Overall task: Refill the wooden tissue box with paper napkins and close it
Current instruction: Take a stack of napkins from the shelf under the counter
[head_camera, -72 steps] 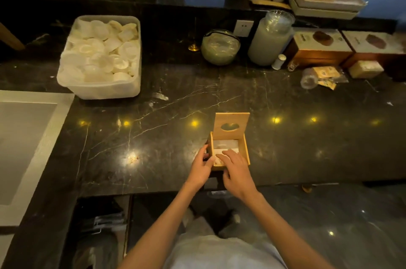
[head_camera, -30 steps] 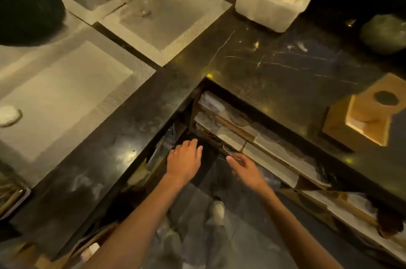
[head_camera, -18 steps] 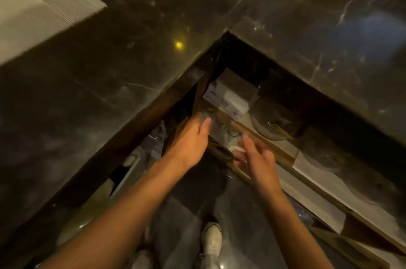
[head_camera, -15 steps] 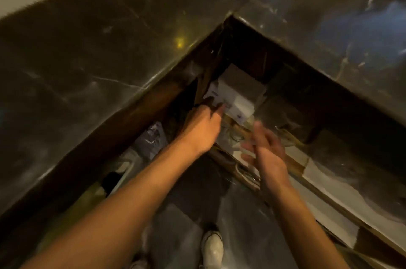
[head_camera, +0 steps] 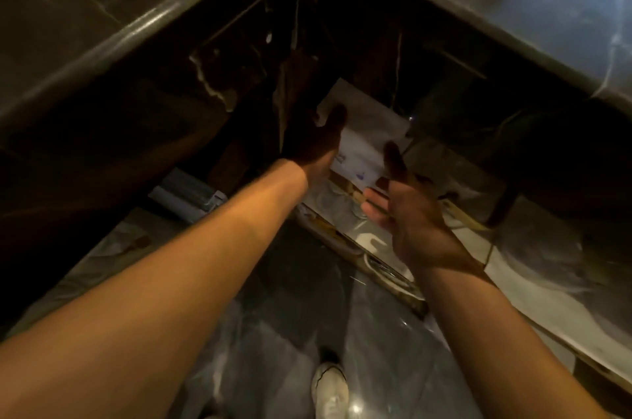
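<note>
A white pack of paper napkins (head_camera: 367, 136) with small blue print lies on a dark shelf under the marble counter. My left hand (head_camera: 314, 141) reaches into the shelf and rests against the pack's left side, thumb on its top edge; I cannot tell if it grips. My right hand (head_camera: 407, 210) hovers with fingers spread just right of and below the pack, its fingertip near the pack's right corner, holding nothing. The wooden tissue box is out of view.
The black marble counter edge (head_camera: 478, 14) overhangs the shelf on both sides of a corner. Plastic-wrapped goods (head_camera: 533, 268) fill the lower shelf at right. A grey box (head_camera: 186, 196) sits low at left. My white shoe (head_camera: 330, 391) stands on the glossy floor.
I have turned from the open tissue box on the counter and bent down to the shelf below. Both hands moved deeper in; the left now touches the napkin pack.
</note>
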### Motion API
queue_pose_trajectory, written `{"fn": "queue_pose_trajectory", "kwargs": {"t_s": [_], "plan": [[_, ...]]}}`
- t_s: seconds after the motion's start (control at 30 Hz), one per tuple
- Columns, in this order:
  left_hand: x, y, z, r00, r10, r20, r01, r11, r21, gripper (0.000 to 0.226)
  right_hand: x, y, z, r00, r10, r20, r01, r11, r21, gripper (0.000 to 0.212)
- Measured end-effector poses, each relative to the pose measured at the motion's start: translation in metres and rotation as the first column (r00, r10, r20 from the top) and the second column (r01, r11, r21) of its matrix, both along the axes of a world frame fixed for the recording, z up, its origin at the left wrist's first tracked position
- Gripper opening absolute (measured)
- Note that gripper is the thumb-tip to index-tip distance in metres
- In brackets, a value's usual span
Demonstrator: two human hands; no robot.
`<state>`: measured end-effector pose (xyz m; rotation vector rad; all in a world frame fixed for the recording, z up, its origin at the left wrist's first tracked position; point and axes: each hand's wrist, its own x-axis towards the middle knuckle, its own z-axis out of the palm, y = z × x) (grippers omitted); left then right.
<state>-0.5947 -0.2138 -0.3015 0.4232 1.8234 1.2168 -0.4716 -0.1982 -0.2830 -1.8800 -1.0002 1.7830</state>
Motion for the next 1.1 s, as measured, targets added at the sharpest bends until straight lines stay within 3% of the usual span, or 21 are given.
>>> {"fn": "queue_pose_trajectory", "kwargs": {"t_s": [0.1, 0.2, 0.33, 0.47, 0.53, 0.67, 0.93, 1.1], "plan": [[0.002, 0.001, -0.001, 0.990, 0.121, 0.075, -0.124, 0.992, 0.033, 0.093, -0.002, -0.001, 0.000, 0.998, -0.002, 0.056, -0.003, 0.997, 0.082, 0.032], [0.004, 0.001, -0.003, 0.958, 0.170, 0.231, -0.187, 0.981, 0.052, 0.065, -0.002, 0.000, 0.001, 0.998, -0.016, 0.057, 0.010, 0.994, 0.111, 0.028], [0.007, -0.013, 0.003, 0.849, 0.213, 0.484, -0.269, 0.962, 0.048, 0.049, -0.005, -0.001, 0.001, 0.996, -0.028, 0.080, 0.022, 0.997, 0.069, 0.029], [0.015, -0.045, 0.016, 0.744, 0.267, 0.612, -0.371, 0.927, 0.047, 0.024, 0.007, -0.023, 0.003, 0.999, 0.017, 0.041, -0.019, 0.999, 0.038, 0.018], [0.023, -0.072, 0.026, 0.723, 0.241, 0.647, -0.348, 0.937, 0.040, 0.015, 0.023, -0.044, 0.011, 0.999, -0.022, -0.030, 0.021, 0.999, -0.038, 0.021], [0.039, -0.127, 0.042, 0.641, 0.142, 0.754, -0.252, 0.967, 0.033, 0.024, 0.059, -0.091, 0.037, 0.991, -0.002, -0.134, -0.016, 0.991, -0.131, 0.030], [0.084, -0.218, 0.158, 0.607, 0.021, 0.794, -0.084, 0.996, 0.038, 0.061, 0.123, -0.164, 0.173, 0.957, 0.207, -0.203, -0.213, 0.977, -0.008, 0.032], [0.119, -0.255, 0.262, 0.650, -0.155, 0.744, 0.156, 0.985, 0.068, 0.050, 0.177, -0.207, 0.274, 0.971, 0.163, -0.174, -0.156, 0.986, 0.053, 0.035]]}}
